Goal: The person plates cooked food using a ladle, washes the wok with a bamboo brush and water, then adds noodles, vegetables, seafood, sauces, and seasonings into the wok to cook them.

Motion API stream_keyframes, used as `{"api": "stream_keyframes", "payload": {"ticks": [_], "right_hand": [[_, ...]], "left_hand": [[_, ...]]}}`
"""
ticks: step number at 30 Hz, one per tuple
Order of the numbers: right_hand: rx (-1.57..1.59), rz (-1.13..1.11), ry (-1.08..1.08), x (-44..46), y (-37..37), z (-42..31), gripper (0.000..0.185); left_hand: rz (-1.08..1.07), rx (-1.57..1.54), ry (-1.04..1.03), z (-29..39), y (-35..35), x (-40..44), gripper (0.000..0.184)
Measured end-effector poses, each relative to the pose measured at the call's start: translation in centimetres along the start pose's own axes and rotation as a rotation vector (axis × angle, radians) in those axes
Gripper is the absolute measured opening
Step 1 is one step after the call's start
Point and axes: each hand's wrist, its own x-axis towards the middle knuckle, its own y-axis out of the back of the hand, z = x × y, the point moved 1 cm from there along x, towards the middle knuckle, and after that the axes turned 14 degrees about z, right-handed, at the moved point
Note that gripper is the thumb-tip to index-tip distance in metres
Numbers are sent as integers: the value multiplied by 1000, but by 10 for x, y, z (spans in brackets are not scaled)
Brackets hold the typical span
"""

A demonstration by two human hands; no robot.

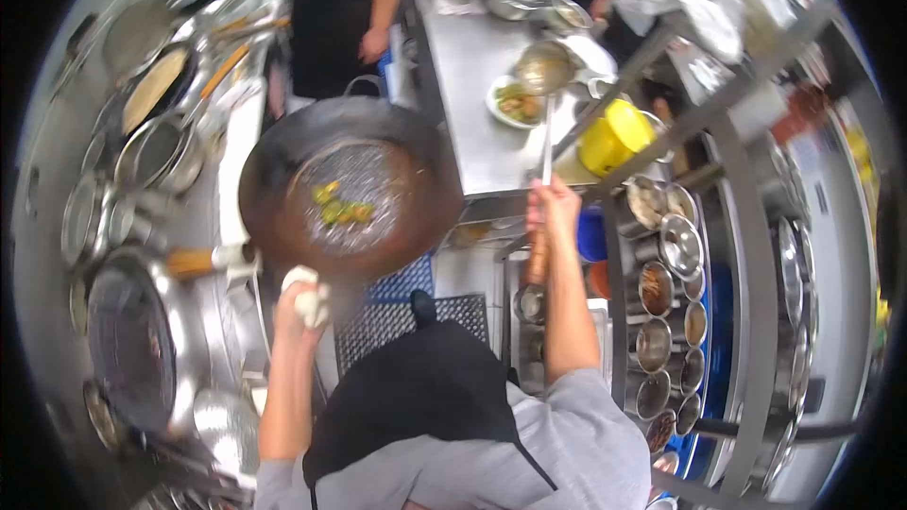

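Note:
My left hand is closed around a bunched white cloth at the near rim of a large dark wok. The wok is held up between the stove side and the steel counter. Some green and yellow food pieces lie on its shiny wet bottom. My right hand is wrapped round the long handle of a ladle. The ladle's bowl is above the right side of a white bowl holding green and brownish food on the counter.
A yellow container stands right of the counter, behind a metal rack bar. Several steel pots of ingredients line the right. Another wok and a bamboo brush are left. A person in a black apron stands ahead.

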Motion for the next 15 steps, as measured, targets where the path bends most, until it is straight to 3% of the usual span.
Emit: {"api": "stream_keyframes", "payload": {"ticks": [1,3,5,9,11,15], "right_hand": [[98,8,-148,-10,2,-5,28],[372,-262,-176,-34,6,1,31],[200,-405,-162,-68,-4,-5,35],[-416,-585,-18,-93,-49,-12,49],[-660,-642,274,-93,-74,-7,53],[-811,-682,915,-95,-101,10,54]], "left_hand": [[27,-81,-7,-4,-4,0,11],[44,-46,15,-4,3,14,9],[-33,3,36,4,1,6,12],[104,23,-79,-7,-10,-3,15],[126,48,-124,-5,-14,-7,16],[148,74,-204,3,-14,-9,16]]}}
